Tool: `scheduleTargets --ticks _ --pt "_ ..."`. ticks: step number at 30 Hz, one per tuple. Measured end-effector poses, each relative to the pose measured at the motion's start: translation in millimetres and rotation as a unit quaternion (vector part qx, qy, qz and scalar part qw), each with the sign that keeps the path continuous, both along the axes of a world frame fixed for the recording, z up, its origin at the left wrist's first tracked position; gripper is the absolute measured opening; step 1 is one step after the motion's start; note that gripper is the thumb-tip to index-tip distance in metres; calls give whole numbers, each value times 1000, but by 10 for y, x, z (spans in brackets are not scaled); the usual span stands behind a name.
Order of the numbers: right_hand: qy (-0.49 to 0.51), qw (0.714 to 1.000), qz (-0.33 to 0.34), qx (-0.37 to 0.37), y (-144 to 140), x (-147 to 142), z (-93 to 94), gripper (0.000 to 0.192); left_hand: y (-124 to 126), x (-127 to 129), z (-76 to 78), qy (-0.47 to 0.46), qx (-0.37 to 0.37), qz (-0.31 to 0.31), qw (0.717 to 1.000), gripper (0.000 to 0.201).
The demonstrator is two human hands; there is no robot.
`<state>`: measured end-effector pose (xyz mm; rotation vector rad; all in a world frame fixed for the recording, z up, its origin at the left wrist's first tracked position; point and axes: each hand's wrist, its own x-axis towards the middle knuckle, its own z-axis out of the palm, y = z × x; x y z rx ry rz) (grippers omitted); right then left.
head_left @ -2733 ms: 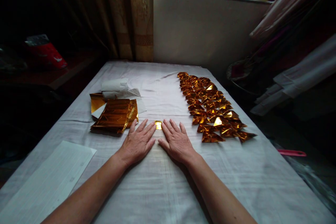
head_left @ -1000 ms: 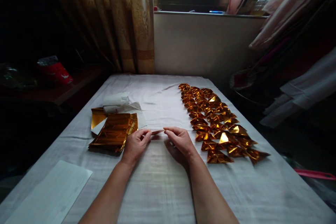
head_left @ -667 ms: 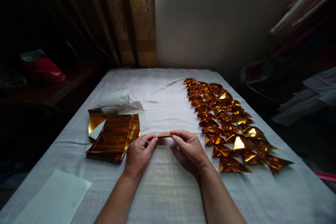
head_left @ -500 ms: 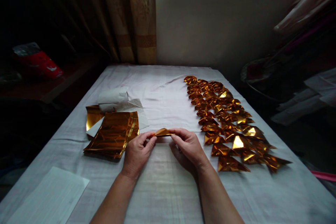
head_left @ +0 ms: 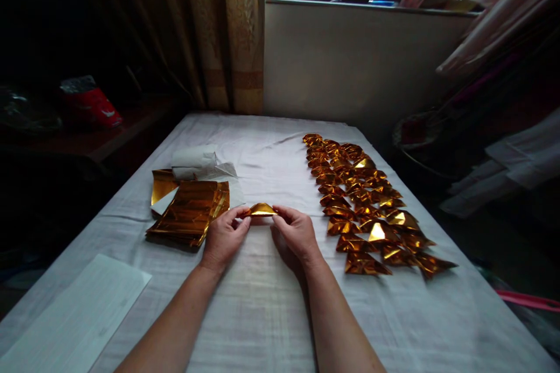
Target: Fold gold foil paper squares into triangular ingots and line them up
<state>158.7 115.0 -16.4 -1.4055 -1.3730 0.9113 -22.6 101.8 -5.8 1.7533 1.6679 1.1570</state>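
A small folded piece of gold foil paper [head_left: 262, 210] is stretched between my two hands, just above the cloth. My left hand [head_left: 224, 237] pinches its left end between thumb and fingers, and my right hand [head_left: 297, 234] pinches the right end the same way. The fold has a raised, rounded top and pointed ends. Close to the left hand lies a stack of flat gold foil sheets [head_left: 188, 210]. Right of my right hand, several folded gold foil pieces [head_left: 350, 243] stand in rows running away from me.
A pale cloth covers the table [head_left: 262, 315]. Crumpled white paper [head_left: 195, 160] sits behind the foil stack, and a white sheet [head_left: 83, 315] lies at the front left. Beyond are a curtain [head_left: 242, 29], a wall with a window, a red packet [head_left: 91, 104] and hanging clothes [head_left: 516, 157].
The camera view has tilted up, showing more of the window. Both hands still pinch the foil piece, whose raised front now faces me more and catches more light.
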Motion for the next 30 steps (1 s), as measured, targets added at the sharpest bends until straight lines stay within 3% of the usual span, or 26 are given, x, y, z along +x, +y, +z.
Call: scheduleTargets --ticks 7,17,23,30 --pt "-63 998 17 26 -32 -18 36 26 -23 -9 16 14 -17 18 1000 26" --pt "-140 987 -26 69 -123 -139 77 25 7 -18 29 83 -14 42 996 24" --pt "-145 984 -42 97 -124 -168 91 24 45 -44 13 105 -13 29 994 20" --pt "-78 991 -64 92 -91 -159 64 23 51 -63 17 148 9 -24 989 21"
